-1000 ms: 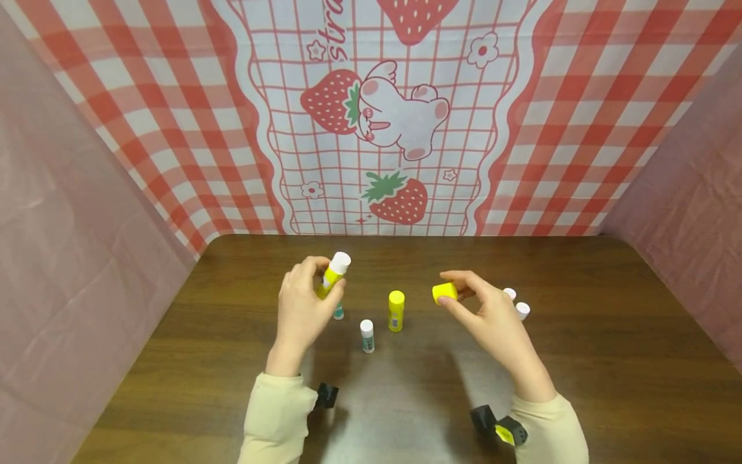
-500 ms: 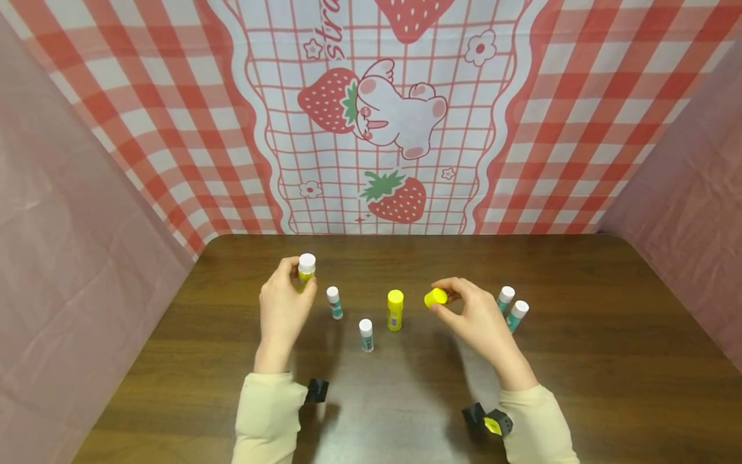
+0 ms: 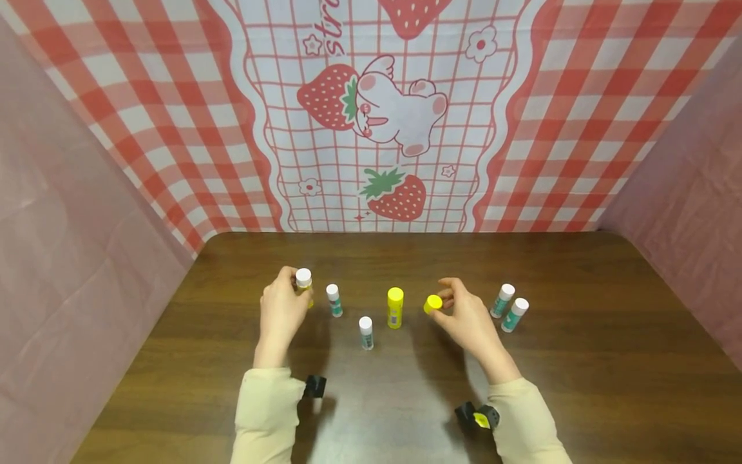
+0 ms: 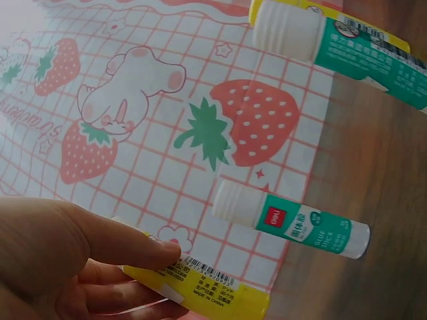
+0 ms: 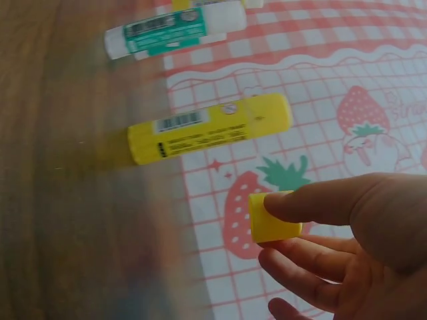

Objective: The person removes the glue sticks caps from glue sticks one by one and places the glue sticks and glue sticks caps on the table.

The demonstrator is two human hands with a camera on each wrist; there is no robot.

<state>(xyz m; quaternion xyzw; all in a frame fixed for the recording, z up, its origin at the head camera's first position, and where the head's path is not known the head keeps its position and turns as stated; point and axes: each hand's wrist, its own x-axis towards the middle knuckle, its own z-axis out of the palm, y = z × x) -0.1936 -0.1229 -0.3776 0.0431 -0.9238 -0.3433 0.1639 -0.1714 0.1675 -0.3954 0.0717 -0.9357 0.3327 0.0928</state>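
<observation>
My left hand (image 3: 283,319) grips a yellow glue stick with a white top (image 3: 304,278), upright and low at the left of the table. In the left wrist view, thumb and fingers lie around the yellow glue stick's labelled barrel (image 4: 230,293). My right hand (image 3: 471,322) pinches a yellow cap (image 3: 432,304) between thumb and fingertips, above the table right of centre. Left of that cap stands another yellow glue stick (image 3: 395,309), capped. Two green-and-white glue sticks stand between the hands, one beside my left fingers (image 3: 333,301) and one nearer me (image 3: 366,334).
Two more green-and-white glue sticks, one farther back (image 3: 502,301) and one closer (image 3: 514,316), stand right of my right hand. They are on the brown wooden table (image 3: 371,399). A checked strawberry cloth (image 3: 394,129) hangs behind it, with pink cloth (image 3: 75,212) at the sides.
My left hand has carried its glue stick leftward, then lowered it, straightening it upright. My right hand has shifted left and down, and the cap has turned from lying sideways to nearly upright.
</observation>
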